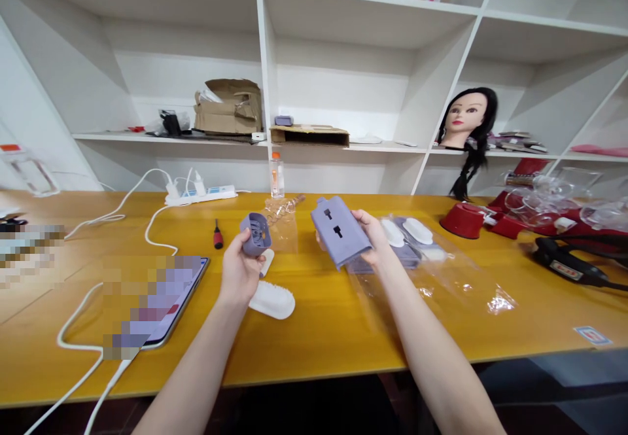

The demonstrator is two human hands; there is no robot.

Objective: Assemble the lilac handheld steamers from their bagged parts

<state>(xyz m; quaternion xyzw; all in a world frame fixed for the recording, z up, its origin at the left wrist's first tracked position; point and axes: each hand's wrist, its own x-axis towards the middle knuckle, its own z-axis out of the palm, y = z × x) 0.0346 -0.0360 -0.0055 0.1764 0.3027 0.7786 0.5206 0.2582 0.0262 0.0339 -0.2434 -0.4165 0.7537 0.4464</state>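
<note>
My left hand (pixel 239 271) is closed around a small purple plastic housing (pixel 256 233), its hollow side with inner parts turned up. My right hand (pixel 371 233) grips a flat purple plastic panel (pixel 339 232) with two dark keyhole-shaped slots. Both pieces are held above the table, apart from each other. Below my left hand lie a small white piece (pixel 266 263) and a longer white oval part (pixel 273 299) with a toothed-looking edge. Beyond my right wrist, white oval pieces (pixel 417 230) rest with purple parts on clear plastic bags.
A phone (pixel 171 304) with white cables lies at left, near a red-handled screwdriver (pixel 218 235). Behind stand a power strip (pixel 201 195) and a clear bottle (pixel 277 176). Red bases (pixel 462 220) and a black corded tool (pixel 564 261) are at right. Shelves hold cardboard boxes (pixel 228 108) and a mannequin head (pixel 466 118).
</note>
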